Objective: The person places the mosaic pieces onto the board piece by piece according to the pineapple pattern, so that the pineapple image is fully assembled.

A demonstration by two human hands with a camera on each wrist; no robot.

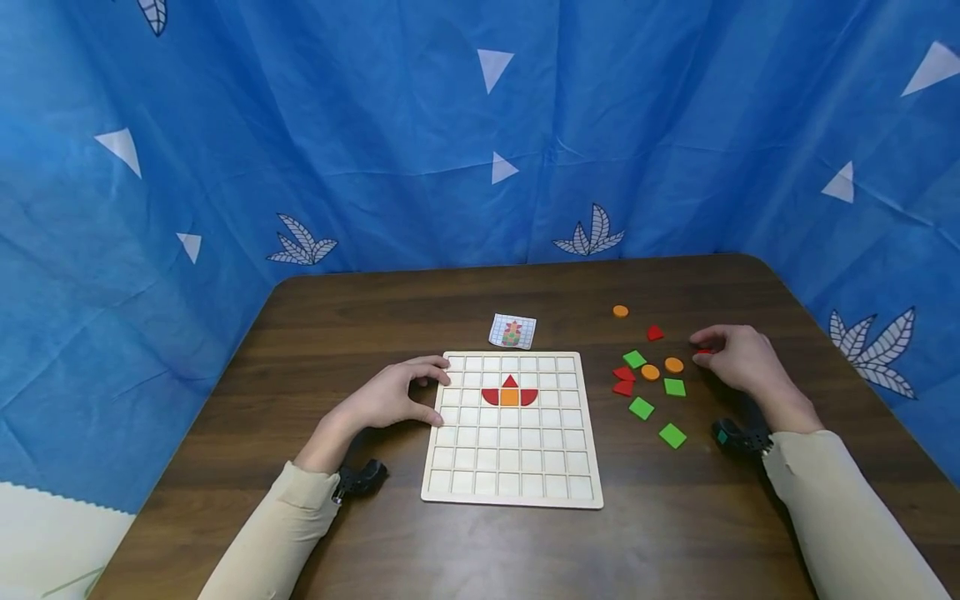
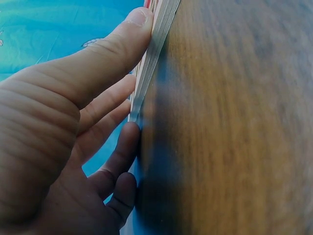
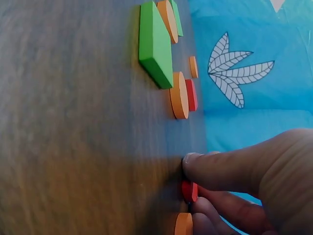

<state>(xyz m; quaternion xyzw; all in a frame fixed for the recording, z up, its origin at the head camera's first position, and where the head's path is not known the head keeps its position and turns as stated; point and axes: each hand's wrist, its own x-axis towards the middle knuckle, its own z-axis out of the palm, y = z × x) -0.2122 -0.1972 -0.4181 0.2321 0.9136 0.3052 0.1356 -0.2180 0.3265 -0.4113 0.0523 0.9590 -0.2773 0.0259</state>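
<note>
A pale gridded board [image 1: 465, 482] lies on the table with an orange square [image 1: 509, 397], a red triangle [image 1: 511, 382] and red quarter-round pieces [image 1: 491, 397] on either side of the square. My left hand [image 1: 391, 392] rests against the board's left edge, thumb and fingers spread along it. Off to the right, my right hand [image 1: 738, 357] pinches a small red piece [image 3: 189, 191] between thumb and fingers at the tabletop; its outline is mostly hidden. Close below those fingers in the right wrist view stands an orange piece [image 3: 184, 224].
Between board and right hand lie several loose pieces: green squares [image 1: 672, 435], orange discs [image 1: 650, 372] and red pieces [image 1: 623, 388]. A small pattern card [image 1: 513, 331] sits behind the board. The wooden table [image 1: 360, 308] ends at a blue curtain [image 1: 420, 133].
</note>
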